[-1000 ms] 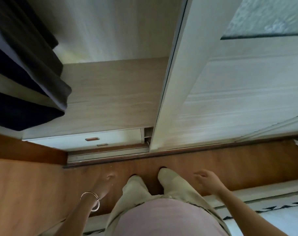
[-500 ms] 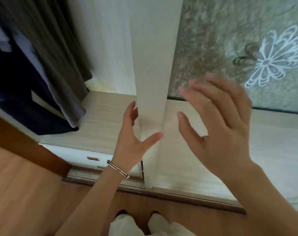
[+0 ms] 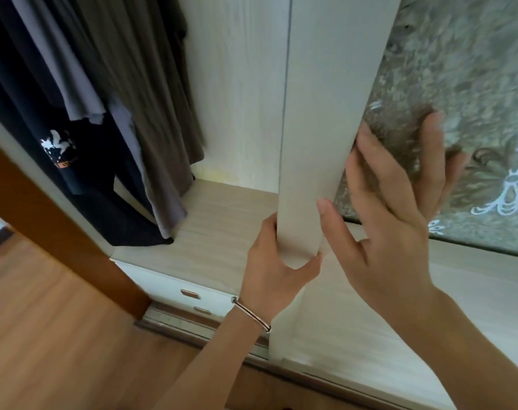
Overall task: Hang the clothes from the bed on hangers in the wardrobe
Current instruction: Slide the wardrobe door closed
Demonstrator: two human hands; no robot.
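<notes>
Here's the wardrobe (image 3: 237, 113) right in front of me, open on its left side, pale wood grain inside. Its sliding door (image 3: 325, 113) stands up the middle of my view, a light vertical stile with a frosted, patterned panel (image 3: 458, 69) to the right of it, and a white flower motif (image 3: 506, 190) on that panel near the right edge. Down at lower left, the brown wooden floor (image 3: 45, 321).

Inside the opening, on the left, clothes are hanging: a grey-brown garment (image 3: 151, 99) nearest the door, a lighter grey one (image 3: 74, 84) beside it, and a dark T-shirt (image 3: 74, 173) with a small white and orange print. Their hems hang just above the wardrobe's inner shelf (image 3: 216, 229); whether they touch it, I can't tell. Under that shelf, a white drawer front (image 3: 169, 288) with a small handle (image 3: 190, 293).

Now the hands. My left hand (image 3: 275, 267) grips the sliding door's left edge low down, fingers tucked behind it, thumb wrapped across the front. My right hand (image 3: 393, 208) is open, fingers straight and spread against the patterned panel, thumb tip on the pale stile just above my left thumb. A thin metal bangle (image 3: 251, 316) sits on my left wrist.
</notes>
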